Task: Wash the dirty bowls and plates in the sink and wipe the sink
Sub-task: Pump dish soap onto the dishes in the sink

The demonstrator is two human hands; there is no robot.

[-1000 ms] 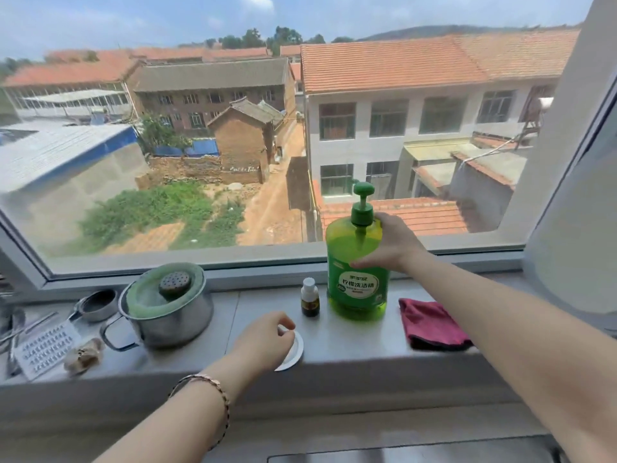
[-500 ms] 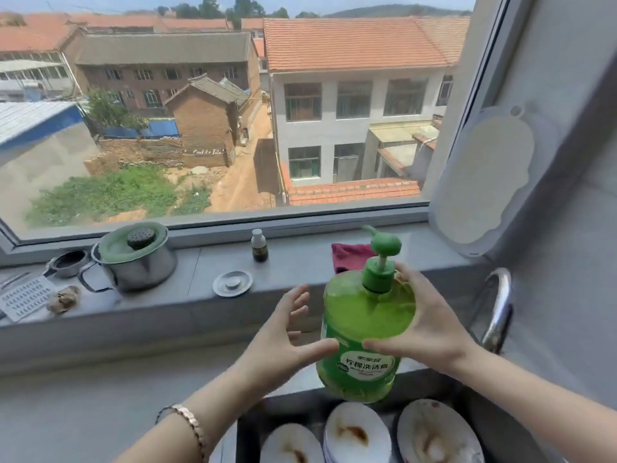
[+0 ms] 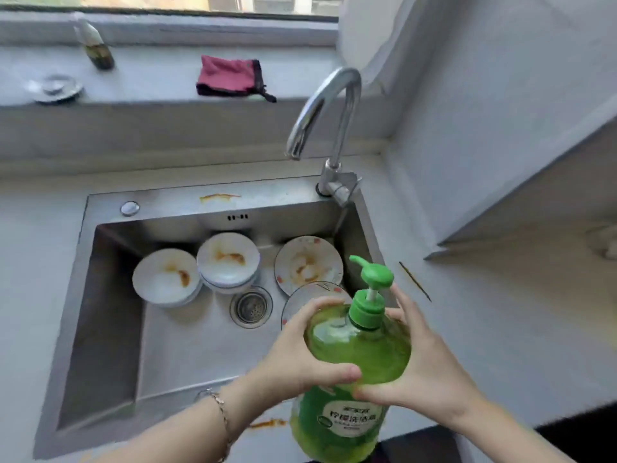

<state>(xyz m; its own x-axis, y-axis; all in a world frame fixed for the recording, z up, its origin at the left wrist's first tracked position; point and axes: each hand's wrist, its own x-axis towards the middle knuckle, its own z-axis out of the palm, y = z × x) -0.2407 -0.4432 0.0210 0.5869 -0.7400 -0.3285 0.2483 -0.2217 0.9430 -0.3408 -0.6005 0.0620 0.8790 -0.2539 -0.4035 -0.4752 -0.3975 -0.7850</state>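
A large green pump bottle of dish soap [image 3: 359, 355] is held upright over the front right corner of the steel sink [image 3: 110, 329]. My left hand [image 3: 300, 355] grips its left side and my right hand [image 3: 430, 369] grips its right side. In the sink stand a stained white bowl [image 3: 165, 277], a stack of stained bowls [image 3: 228, 259] and a stained plate [image 3: 309, 264]. A second plate [image 3: 307, 299] lies partly hidden behind the bottle and my left hand.
A chrome tap [image 3: 327, 121] arches over the sink's back right corner. The drain strainer [image 3: 251, 306] sits mid-basin. On the windowsill lie a red cloth [image 3: 230, 78], a small bottle [image 3: 95, 45] and a round metal lid [image 3: 56, 88]. Orange smears mark the sink rim.
The bottle came down from the windowsill to above the sink. My left hand closed on its side. The view dropped from the window to the sink.
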